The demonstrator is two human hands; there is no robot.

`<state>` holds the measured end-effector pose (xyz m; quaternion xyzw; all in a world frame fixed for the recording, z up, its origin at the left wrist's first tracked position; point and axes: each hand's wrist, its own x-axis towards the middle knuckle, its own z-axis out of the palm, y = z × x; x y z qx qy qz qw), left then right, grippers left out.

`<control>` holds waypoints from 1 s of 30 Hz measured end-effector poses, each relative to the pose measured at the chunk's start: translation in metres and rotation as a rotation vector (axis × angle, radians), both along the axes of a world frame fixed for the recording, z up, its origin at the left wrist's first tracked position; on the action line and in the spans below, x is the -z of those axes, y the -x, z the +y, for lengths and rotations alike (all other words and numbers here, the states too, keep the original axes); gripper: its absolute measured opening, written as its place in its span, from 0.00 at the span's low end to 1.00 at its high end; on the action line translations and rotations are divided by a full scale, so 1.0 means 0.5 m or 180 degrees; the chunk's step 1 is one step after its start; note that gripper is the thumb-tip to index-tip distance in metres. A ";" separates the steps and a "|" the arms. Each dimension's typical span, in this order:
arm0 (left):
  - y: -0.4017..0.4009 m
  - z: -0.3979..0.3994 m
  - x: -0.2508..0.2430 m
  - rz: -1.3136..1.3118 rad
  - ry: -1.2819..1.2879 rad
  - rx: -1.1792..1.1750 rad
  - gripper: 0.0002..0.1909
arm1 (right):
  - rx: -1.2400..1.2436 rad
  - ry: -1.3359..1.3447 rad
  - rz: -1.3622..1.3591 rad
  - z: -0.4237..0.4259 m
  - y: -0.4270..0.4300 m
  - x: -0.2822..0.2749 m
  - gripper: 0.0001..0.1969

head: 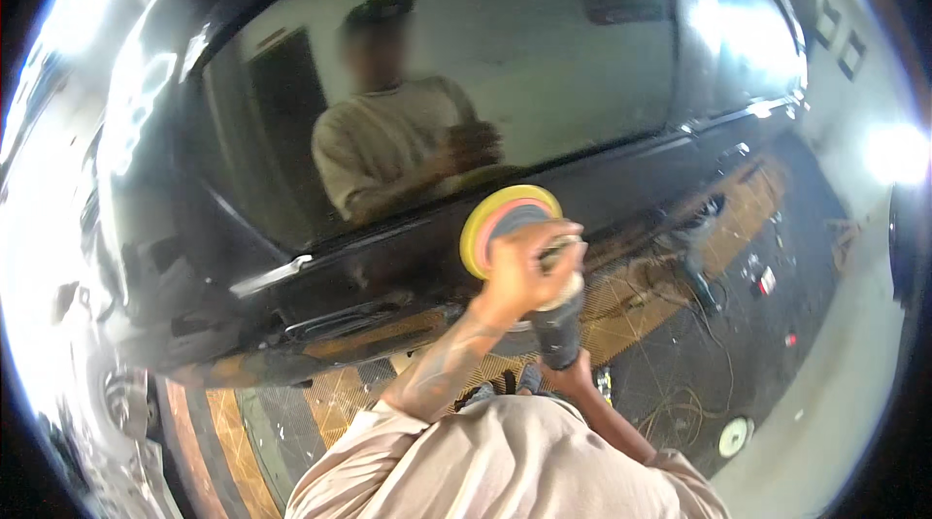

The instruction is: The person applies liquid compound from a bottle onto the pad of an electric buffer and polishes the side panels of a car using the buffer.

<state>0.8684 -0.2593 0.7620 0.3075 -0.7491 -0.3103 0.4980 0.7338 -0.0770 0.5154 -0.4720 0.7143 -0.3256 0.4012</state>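
Observation:
A car polisher (559,333) with a yellow foam pad (472,242) is held up in front of a glossy black car door (408,257). Its pad rests at the door panel just under the window (568,67); whether it presses on the paint cannot be made out. My left hand (528,264) wraps over the head of the tool, its fingers slightly blurred. Lower down, my right hand (571,375) grips the rear end of the dark body, partly hidden behind it. A chrome door handle (273,277) lies left of the pad.
A power cord (717,344) trails over the dark floor mat (655,373) on the right. Nearby lie a round white pad or disc (735,437) and a small red-and-white item (766,281). A pale wall (837,402) bounds the right side; another shiny vehicle surface (51,286) stands at left.

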 end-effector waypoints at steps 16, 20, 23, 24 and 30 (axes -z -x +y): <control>-0.279 0.053 -0.018 0.0398 0.0545 0.0005 0.13 | 0.0058 -0.0267 0.0378 0.013 -0.214 -0.038 0.49; -0.436 0.091 -0.026 0.0540 0.0707 -0.0169 0.13 | -0.0093 -0.0113 0.0720 0.049 -0.335 -0.038 0.49; -0.553 0.120 -0.038 0.0538 0.0641 -0.0238 0.13 | -0.0437 -0.0452 0.0445 0.039 -0.435 -0.136 0.45; -0.590 0.135 -0.042 0.0414 0.0595 -0.0393 0.12 | -0.0558 -0.0177 0.0603 0.043 -0.462 -0.157 0.37; -0.804 0.215 -0.041 0.0346 0.0394 -0.1187 0.14 | -0.1037 -0.0057 0.0334 0.055 -0.606 -0.182 0.27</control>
